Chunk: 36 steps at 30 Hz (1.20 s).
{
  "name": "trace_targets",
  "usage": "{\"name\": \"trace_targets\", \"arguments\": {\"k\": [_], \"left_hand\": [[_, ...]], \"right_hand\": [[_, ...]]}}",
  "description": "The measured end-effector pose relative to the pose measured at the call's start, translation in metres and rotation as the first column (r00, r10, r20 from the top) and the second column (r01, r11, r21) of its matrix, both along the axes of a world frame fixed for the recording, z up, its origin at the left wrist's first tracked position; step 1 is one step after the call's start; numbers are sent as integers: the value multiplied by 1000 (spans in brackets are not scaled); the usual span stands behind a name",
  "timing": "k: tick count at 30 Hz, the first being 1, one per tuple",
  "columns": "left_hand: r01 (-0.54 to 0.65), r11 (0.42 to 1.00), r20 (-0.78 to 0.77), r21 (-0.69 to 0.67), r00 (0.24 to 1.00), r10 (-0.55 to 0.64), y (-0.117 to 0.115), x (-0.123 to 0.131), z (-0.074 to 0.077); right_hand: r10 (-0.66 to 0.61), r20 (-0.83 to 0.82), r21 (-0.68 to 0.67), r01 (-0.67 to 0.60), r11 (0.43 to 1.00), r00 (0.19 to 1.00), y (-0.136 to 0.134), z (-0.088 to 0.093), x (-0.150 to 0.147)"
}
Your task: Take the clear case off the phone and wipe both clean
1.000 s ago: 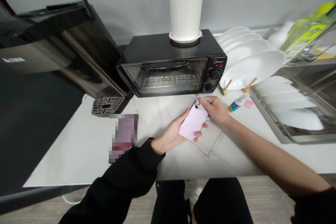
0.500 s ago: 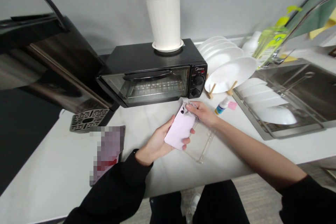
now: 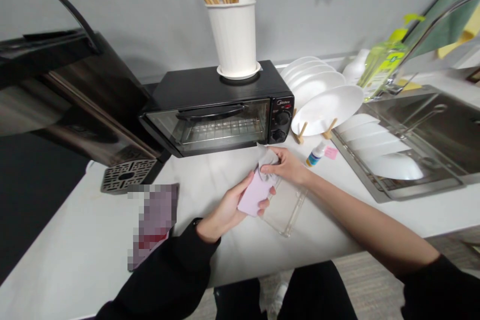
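A light pink phone (image 3: 252, 199) lies back side up in my left hand (image 3: 227, 208), whose fingers wrap around its edges. My right hand (image 3: 287, 165) pinches a thin grey cloth (image 3: 268, 159) and presses it on the phone's upper end, where the camera is hidden beneath it. Just right of the phone, a clear phone case (image 3: 287, 225) rests on the counter, partly behind my hands. A small bottle (image 3: 315, 154) with a white cap and a blue and yellow label stands beyond my right forearm, beside a pink slip (image 3: 331, 152).
A black toaster oven (image 3: 217, 110) stands behind my hands, carrying a white cup (image 3: 234, 37) of chopsticks. To the left are a black machine (image 3: 86, 90) with a drip tray and a blurred-out flat object (image 3: 157, 220). White plates (image 3: 330, 110) and a sink (image 3: 446, 110) are at right.
My right hand has shifted the grey cloth down over the phone's camera, which showed before. My left hand keeps its hold. The view has tilted slightly upward.
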State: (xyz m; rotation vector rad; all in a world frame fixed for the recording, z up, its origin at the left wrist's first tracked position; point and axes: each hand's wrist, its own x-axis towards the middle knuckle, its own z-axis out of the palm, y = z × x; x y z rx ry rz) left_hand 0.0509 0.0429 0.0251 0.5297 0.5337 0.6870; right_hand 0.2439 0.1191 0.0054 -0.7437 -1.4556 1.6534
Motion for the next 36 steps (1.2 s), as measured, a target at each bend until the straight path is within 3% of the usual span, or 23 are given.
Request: {"name": "trace_targets", "arguments": {"k": [4,10,16,22,27,29,33,36], "left_hand": [[63,996,51,-61,997,-60,1,1,-1],[1,1000,3,-30,1000,-1,0,1,-1],[8,1000,-64,0,998,-8,-3,3,-6],[-36,999,-56,-6,998,36,-2,3,-7],[-17,997,-173,76,985,30,-6,6,-8],[-27,996,-167,82,985,40,-7,7,-8],[-56,993,-170,105,983,73,-8,7,-8],[34,993,-229,114,974,-7,-10,6,-10]], "right_hand": [[-95,13,-17,96,995,995,1,-5,-3],[3,32,12,-3,1000,999,-2,1,-1],[-218,102,92,208,974,971,-3,-7,-5],[-56,119,163,36,986,991,-1,0,-1],[-235,150,162,210,964,960,-4,-7,-5],[-211,130,162,189,968,969,-3,-6,-3],[-54,187,248,6,969,981,-2,3,3],[-168,238,286,96,953,957,-4,4,2]]}}
